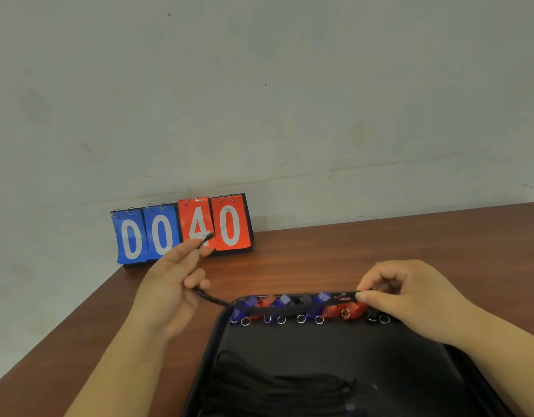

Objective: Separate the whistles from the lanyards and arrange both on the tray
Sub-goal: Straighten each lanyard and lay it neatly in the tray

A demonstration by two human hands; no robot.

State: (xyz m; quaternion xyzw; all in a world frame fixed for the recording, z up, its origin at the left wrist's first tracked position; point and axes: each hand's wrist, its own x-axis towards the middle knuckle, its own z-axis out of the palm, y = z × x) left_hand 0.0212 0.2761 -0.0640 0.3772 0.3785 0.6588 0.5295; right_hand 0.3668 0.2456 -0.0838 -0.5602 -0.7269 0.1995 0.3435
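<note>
A black tray (304, 341) lies on the brown table. Along its far rim sits a row of several blue, red and black whistles (292, 308) with metal rings. A black lanyard (211, 299) stretches across them from left to right. My left hand (169, 284), raised left of the tray, grips one end of this lanyard between thumb and fingers. My right hand (410, 293) pinches its other end at the tray's far right rim, just above a red whistle (347, 311). A bundle of black lanyards (277, 389) lies at the tray's near left.
A flip scoreboard (181, 230) reading 00 40 stands at the table's back edge against the pale wall. The table's left edge (79, 323) runs diagonally beside my left forearm. Bare wood shows right of the scoreboard.
</note>
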